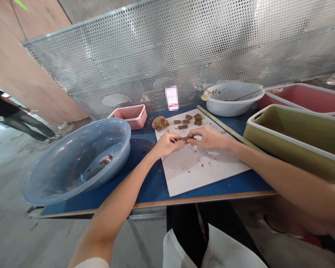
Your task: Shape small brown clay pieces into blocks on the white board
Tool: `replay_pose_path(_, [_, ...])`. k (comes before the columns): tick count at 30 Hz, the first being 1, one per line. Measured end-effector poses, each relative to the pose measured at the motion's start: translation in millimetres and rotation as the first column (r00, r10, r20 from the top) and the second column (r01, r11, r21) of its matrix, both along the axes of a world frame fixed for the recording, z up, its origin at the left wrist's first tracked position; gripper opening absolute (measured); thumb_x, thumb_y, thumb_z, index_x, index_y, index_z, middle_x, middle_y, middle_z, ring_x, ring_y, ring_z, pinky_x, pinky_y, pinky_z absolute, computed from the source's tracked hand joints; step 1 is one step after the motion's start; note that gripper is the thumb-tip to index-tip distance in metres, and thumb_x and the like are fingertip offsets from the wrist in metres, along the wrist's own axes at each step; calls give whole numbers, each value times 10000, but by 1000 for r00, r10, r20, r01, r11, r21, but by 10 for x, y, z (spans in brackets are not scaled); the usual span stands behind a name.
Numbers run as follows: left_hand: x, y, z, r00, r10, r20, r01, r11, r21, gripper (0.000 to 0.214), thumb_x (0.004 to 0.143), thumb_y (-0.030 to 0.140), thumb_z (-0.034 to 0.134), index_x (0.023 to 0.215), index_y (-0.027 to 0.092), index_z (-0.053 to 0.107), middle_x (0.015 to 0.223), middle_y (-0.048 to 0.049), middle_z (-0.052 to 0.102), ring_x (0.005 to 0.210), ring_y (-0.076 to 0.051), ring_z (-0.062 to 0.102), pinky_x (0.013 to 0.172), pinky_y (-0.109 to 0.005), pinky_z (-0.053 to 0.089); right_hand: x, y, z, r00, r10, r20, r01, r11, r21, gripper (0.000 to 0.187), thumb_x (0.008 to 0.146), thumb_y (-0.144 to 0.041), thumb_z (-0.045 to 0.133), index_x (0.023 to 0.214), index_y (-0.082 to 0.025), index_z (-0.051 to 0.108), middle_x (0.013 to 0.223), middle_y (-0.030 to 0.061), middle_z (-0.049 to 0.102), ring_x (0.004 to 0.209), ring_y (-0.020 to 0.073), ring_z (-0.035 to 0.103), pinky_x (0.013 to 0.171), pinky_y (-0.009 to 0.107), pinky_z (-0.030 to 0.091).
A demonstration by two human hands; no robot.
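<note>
Blue table (pixel 145 186): left hand (pixel 167 143) and right hand (pixel 208 137) pinch one dough roll (pixel 185 138) (label (pixel 171 98) blurred).

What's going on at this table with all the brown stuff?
A person holds a small brown piece between both hands, left hand and right hand, over a white board on a blue table. Several similar pieces and a brown lump lie at the board's far edge. A blue basin with scraps sits to the left, a white basin behind.
</note>
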State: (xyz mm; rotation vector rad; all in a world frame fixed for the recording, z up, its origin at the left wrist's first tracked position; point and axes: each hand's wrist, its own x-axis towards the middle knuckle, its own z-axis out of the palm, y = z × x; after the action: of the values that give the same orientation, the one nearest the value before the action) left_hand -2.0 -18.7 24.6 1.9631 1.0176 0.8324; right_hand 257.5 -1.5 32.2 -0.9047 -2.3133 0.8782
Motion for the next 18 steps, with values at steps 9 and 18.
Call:
replay_pose_path(9, [-7,-39,57,1000,25,14,-24,999,-27,465,908,622,817,934,159,841,994,-102,790,897,-220,713,781,-321,549,50,5,29,999,35,-25,-35,999,0,454,1087,-632,576,912,-246,740,918,40,771,820,216,664,782,375,469])
replay_pose_path(18, [-6,-15,45,999,23,22,-23,999,-29,566,852,703,858,967,149,862,1003,-110,788,894,-222,699,778,-324,528,17,29,-21,997,30,-76,-30,1000,1,370,1023,-596,684,987,-242,786,979,42,799,848,210,688,793,366,471])
